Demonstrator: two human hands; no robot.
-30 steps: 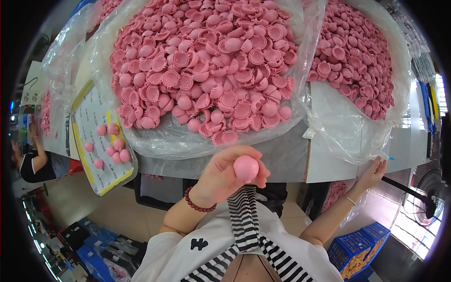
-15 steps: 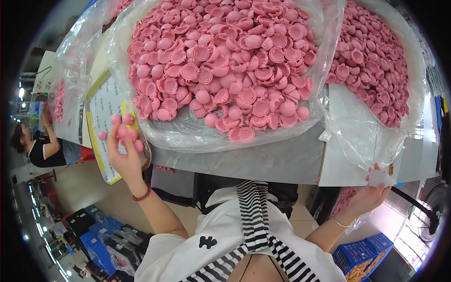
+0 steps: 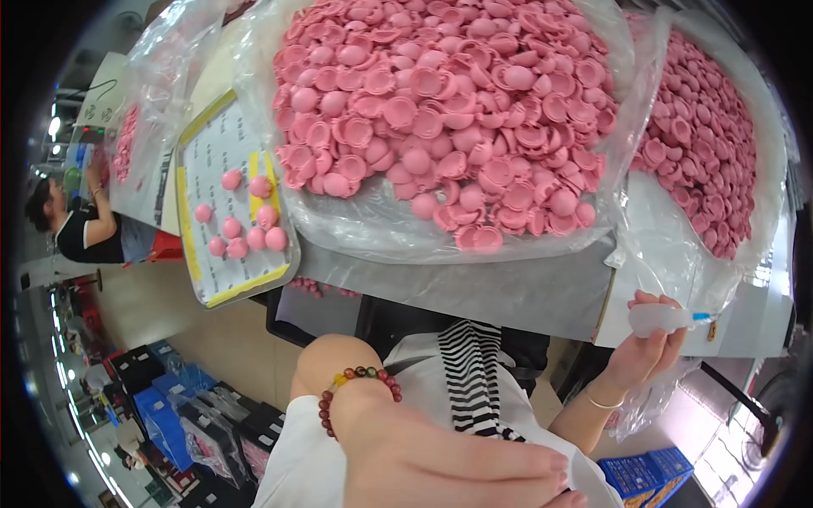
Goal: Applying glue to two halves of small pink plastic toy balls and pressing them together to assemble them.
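Note:
My left hand is very close to the camera at the bottom edge. Its fingers lie together and point right, its palm is hidden, and a bead bracelet circles the wrist. My right hand is low on the right, below the table's edge, gripping a small translucent squeeze bottle with a blue tip. A flat tray with a yellow rim lies at the left and carries several round pink caps. A big clear bag heaped with pink caps fills the middle.
A second clear bag of pink caps sits at the right, and a third bag lies beyond the tray. Another person in a dark top works at far left. Blue crates stand on the floor below.
My left hand held a pink cap, reached to the tray, and has now pulled back close to the camera without it. My right hand has risen with the bottle.

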